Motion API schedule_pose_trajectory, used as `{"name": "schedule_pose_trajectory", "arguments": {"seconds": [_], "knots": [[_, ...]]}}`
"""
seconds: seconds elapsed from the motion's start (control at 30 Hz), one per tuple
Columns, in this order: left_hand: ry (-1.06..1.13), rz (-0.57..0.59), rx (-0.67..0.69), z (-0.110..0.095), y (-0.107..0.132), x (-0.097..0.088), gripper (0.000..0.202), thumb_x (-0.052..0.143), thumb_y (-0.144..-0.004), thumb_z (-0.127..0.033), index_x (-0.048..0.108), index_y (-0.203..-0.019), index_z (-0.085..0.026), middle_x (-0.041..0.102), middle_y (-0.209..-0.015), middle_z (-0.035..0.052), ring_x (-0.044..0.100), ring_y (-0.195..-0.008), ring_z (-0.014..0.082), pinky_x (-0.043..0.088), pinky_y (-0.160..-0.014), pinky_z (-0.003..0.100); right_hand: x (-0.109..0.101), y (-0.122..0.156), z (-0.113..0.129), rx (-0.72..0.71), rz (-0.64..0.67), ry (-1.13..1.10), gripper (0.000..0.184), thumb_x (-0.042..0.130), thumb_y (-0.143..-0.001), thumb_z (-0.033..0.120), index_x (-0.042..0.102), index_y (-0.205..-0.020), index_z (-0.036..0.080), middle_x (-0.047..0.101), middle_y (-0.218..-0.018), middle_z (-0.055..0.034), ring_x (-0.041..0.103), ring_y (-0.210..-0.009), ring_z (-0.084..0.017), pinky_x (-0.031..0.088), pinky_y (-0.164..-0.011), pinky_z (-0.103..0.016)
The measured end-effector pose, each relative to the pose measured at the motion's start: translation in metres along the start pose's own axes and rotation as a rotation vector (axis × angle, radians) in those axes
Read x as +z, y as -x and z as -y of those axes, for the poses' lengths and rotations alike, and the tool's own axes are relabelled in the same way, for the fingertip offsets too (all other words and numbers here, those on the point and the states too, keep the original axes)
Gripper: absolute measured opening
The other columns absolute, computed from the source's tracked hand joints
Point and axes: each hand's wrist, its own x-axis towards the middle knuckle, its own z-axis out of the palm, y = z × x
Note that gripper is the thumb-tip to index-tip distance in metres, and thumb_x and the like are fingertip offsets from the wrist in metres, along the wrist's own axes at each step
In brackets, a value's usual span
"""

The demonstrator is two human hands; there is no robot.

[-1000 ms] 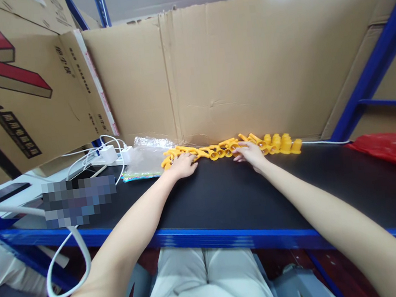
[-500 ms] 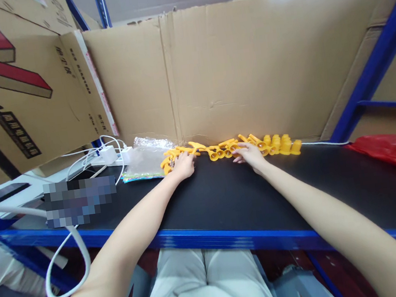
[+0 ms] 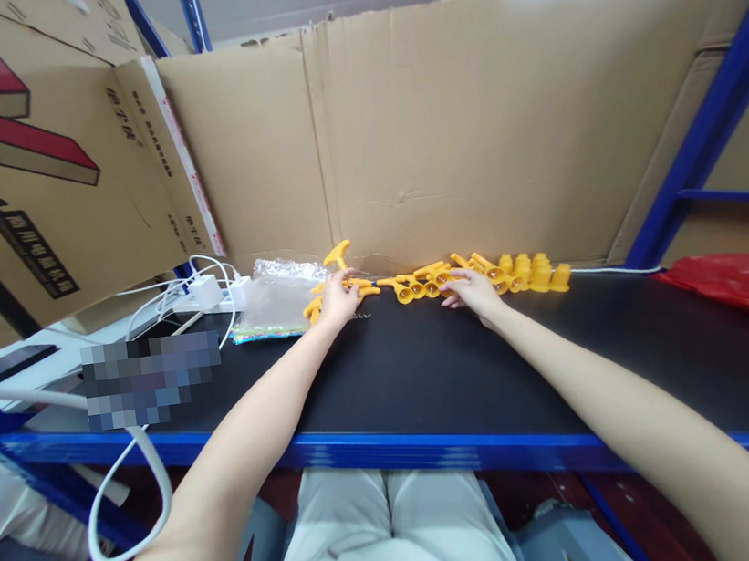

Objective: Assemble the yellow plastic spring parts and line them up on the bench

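My left hand (image 3: 339,298) is closed on a yellow T-shaped handle (image 3: 338,253), which stands up above the fingers against the cardboard. More yellow T-shaped handles (image 3: 370,291) lie around that hand, partly covered by it. A small metal spring (image 3: 362,316) shows on the black tabletop just right of the wrist. My right hand (image 3: 477,294) rests at a row of yellow cup-shaped pieces (image 3: 417,291) with stems, its fingers stretched out and apart. Whether those fingertips touch a cup, I cannot tell. Further right, several yellow stepped caps (image 3: 539,273) sit close together.
Clear plastic bags (image 3: 281,302) lie left of the handles. Beyond them are white chargers (image 3: 206,293) with looping cables. A red plastic bag (image 3: 748,286) lies at the right. Tall cardboard (image 3: 465,130) walls the back, and a blue metal edge (image 3: 397,450) runs along the front.
My left hand has shifted slightly left and up, and a T-shaped handle now stands upright in it. The spring beside it has come into view. My right hand stays put.
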Motion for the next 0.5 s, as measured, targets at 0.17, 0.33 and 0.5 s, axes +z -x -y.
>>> {"name": "schedule_pose_trajectory", "arguments": {"seconds": [0.17,0.33,0.5], "knots": [[0.274,-0.016,-0.115,-0.005,-0.003,0.0,0.035,0.053,-0.083,-0.019,0.053,-0.118,-0.013,0.063,-0.083,0.0063,0.065,-0.063,0.0105,0.049,-0.061,0.021,0.0,0.002,0.002,0.001,-0.006,-0.004,0.039,0.056,-0.077,0.013,0.05,-0.116,0.015,0.068,-0.091,-0.0082,0.06,-0.048,-0.008,0.05,-0.045,-0.018],[0.371,-0.105,-0.176,-0.006,-0.008,0.0,0.029,0.04,-0.088,-0.013,0.054,-0.114,-0.014,0.059,-0.104,0.0093,0.066,-0.062,0.007,0.049,-0.058,0.018,-0.001,0.001,0.003,-0.009,-0.027,-0.006,0.037,0.053,-0.078,0.013,0.05,-0.115,0.015,0.068,-0.092,-0.0076,0.061,-0.049,-0.009,0.052,-0.048,-0.02],[0.416,-0.166,-0.142,-0.014,-0.007,-0.007,0.022,0.052,-0.081,-0.01,0.057,-0.102,-0.012,0.062,-0.092,0.0051,0.061,-0.051,0.0052,0.047,-0.052,0.018,-0.003,0.0,0.005,-0.014,-0.066,-0.016,0.038,0.054,-0.076,0.013,0.051,-0.114,0.016,0.067,-0.087,-0.0057,0.06,-0.048,-0.01,0.053,-0.049,-0.023]]}}
